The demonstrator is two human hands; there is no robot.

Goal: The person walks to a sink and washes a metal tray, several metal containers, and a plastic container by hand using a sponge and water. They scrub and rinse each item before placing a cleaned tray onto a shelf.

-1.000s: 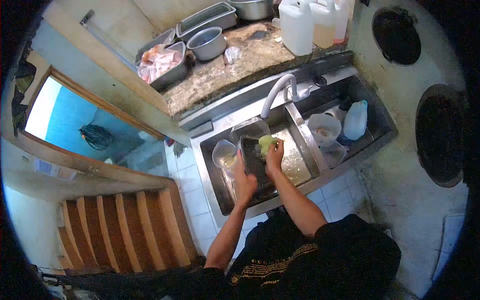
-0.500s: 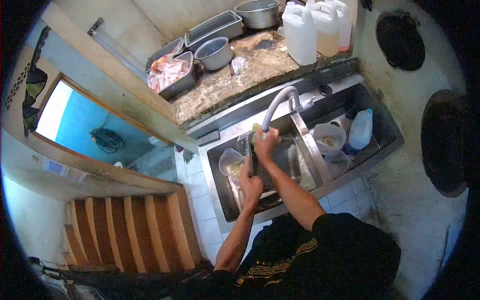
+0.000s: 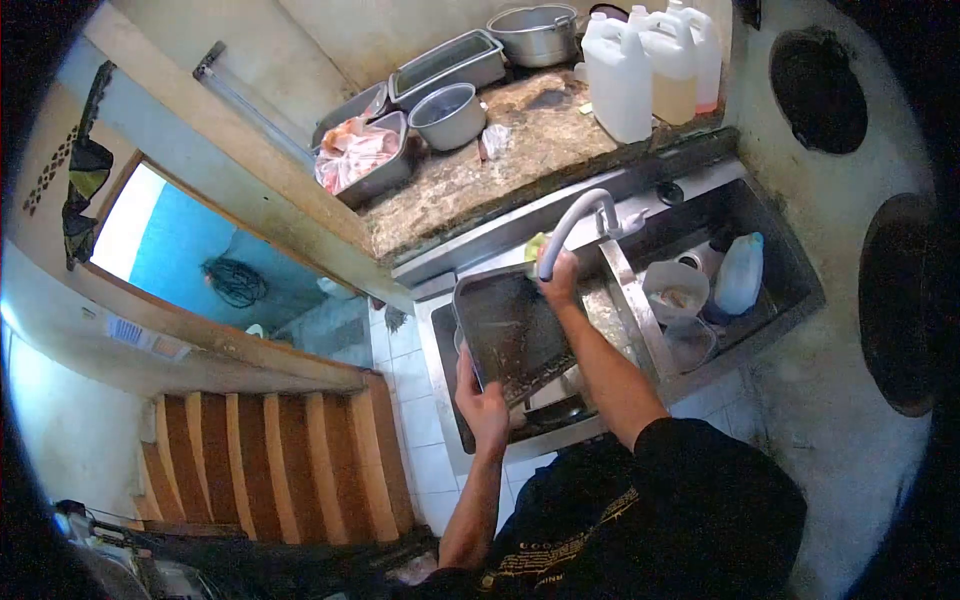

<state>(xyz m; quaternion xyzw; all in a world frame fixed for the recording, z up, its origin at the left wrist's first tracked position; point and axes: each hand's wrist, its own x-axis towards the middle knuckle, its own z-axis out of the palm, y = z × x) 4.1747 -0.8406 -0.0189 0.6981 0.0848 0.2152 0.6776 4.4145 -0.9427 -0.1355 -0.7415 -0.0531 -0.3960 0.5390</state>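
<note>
A dark rectangular baking pan [image 3: 515, 335] is tilted over the left basin of the steel sink [image 3: 432, 340]. My left hand [image 3: 482, 408] grips its near left edge, thumb on the inner side. At the pan's far right corner, just under the grey faucet spout [image 3: 570, 222], is my right hand [image 3: 560, 278], its fingers closed. A yellow-green sponge [image 3: 537, 246] pokes out beyond those fingers; the spout partly covers them. Under the pan, more dishes in the basin are mostly hidden.
The right basin holds a plastic jug [image 3: 740, 275] and plastic containers [image 3: 672, 290]. On the stone counter [image 3: 540, 125] stand metal pots and pans [image 3: 445, 115], a pan with a stained plastic bag [image 3: 355, 155] and several large jugs [image 3: 618, 80]. Stairs [image 3: 270, 460] lie to the left.
My left hand has tipped the pan from nearly edge-on so that its broad inner face shows. The sponge has shifted slightly with my right hand. The whole view has moved a little.
</note>
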